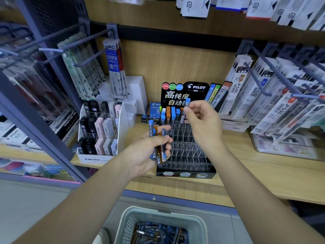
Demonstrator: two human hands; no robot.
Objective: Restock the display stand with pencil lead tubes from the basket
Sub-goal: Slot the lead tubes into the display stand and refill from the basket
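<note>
One tube point(185, 110) pinched by right fingers point(192, 112), three tubes point(160, 153) gripped by left fingers point(162, 139)

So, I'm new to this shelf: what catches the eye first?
The black Pilot display stand with clear plastic slots stands mid-shelf, mostly empty. Before it, the left hand grips a bundle of blue and brown lead tubes, while the right hand pinches one blue-capped tube. Below, a pale mesh basket holds more.

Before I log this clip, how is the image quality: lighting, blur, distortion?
Head view: light is even, no hard shadows; wide-angle distortion bows the shelf; hanging packets at far left are blurred; the display stand, left hand and right hand are fairly sharp; the basket is cropped below.
</note>
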